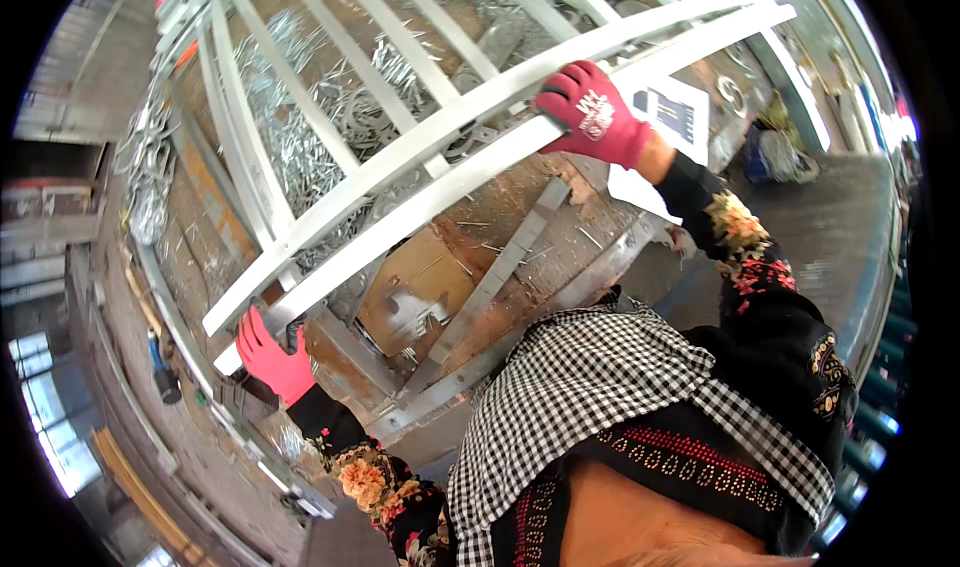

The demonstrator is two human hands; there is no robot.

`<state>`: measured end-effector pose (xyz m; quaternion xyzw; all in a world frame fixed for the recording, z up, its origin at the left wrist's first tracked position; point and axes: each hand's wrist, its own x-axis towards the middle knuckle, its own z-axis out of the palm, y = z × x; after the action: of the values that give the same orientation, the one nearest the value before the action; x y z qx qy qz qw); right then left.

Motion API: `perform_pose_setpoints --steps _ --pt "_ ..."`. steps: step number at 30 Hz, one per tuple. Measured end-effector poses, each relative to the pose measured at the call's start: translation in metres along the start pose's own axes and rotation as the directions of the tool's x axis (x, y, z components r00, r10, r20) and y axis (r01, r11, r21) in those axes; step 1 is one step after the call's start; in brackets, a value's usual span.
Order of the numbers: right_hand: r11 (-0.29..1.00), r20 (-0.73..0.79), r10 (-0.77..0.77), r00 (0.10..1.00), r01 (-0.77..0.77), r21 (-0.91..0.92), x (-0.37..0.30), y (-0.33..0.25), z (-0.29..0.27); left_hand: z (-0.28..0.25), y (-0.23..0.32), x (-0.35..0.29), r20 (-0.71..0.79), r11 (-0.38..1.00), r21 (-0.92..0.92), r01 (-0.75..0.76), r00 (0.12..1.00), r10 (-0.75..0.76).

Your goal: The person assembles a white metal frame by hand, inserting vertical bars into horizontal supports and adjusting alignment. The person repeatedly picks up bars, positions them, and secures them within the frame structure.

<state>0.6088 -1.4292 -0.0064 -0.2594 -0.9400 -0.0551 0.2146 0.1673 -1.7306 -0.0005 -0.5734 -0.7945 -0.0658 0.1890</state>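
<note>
Both gloves on the white frame, looks like a lining-up step

So the near white bar (430, 210) runs right under the right hand (600, 117), which has its gloved fingers wrapped over it. The left hand (275, 357) sits on the same bar close to its other end, fingers laid across and thumb spread. Can't tell if that one's actually gripping.

Just beyond both hands is the curved white rail (450, 127), and the white slats (299, 89) reach away past it. Short stubs show between bar and rail, but whether they're fixed I can't say.

My read: this is positioning or steadying the frame over the bench. Next move probably calls for both hands shifting together so it doesn't twist, with a firmer hold on the left.

Also around: loose metal bits beyond the left hand, a paper sheet (690, 97) just beside the right, cardboard (415, 277) between them, nearer the body.
</note>
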Motion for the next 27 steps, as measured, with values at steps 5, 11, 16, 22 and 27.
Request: perform_pose_setpoints --steps 5,11,16,22,27 --pt "0.995 0.198 0.008 0.980 -0.028 0.100 -0.017 0.012 -0.024 -0.022 0.022 -0.004 0.013 0.989 -0.142 0.040 0.999 -0.039" --pt "0.998 0.113 -0.035 0.993 0.029 0.053 0.011 -0.008 -0.069 -0.068 -0.007 0.035 -0.244 0.996 -0.084 -0.017 0.970 -0.004" --pt "0.999 0.013 0.037 0.999 -0.037 0.028 0.041 0.015 -0.040 -0.045 -0.020 0.106 -0.123 0.986 -0.165 -0.028 0.992 0.007" --pt "0.994 0.150 0.104 0.983 -0.107 0.012 0.040 0.036 0.015 0.017 -0.019 0.119 -0.080 0.997 -0.042 -0.062 0.995 0.059" --pt "0.994 0.153 0.075 0.985 -0.087 0.069 0.040 0.034 0.013 0.028 -0.021 0.103 -0.093 0.988 -0.144 -0.062 0.994 0.049"
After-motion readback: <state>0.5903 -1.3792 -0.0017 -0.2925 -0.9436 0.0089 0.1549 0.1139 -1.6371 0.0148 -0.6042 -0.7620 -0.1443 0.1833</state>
